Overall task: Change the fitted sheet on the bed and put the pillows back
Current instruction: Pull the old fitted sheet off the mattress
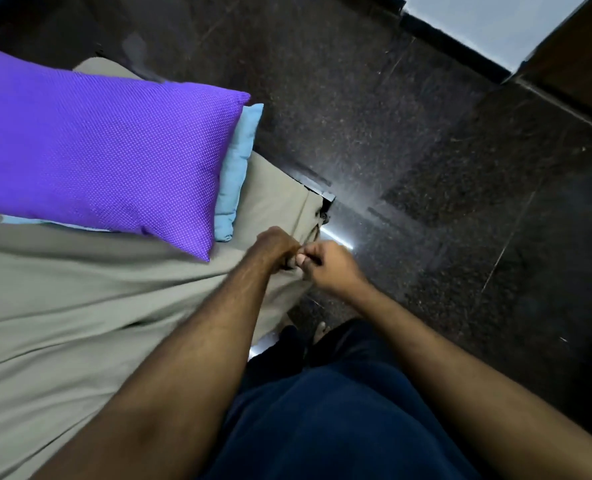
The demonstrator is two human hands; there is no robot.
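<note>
I see both hands at the bed's near corner. The left hand (275,247) is curled into the edge of the grey-green fitted sheet (80,306), gripping it. The right hand (329,266) is clenched just beside it, fingers pinching the same edge. The sheet lies wrinkled across the mattress. A purple pillow (107,150) rests on a light blue pillow (237,174) at the head end. Dark speckled floor (426,150) surrounds the bed.

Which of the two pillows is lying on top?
The purple pillow. It lies over the light blue pillow, which only peeks out along its right edge.
</note>
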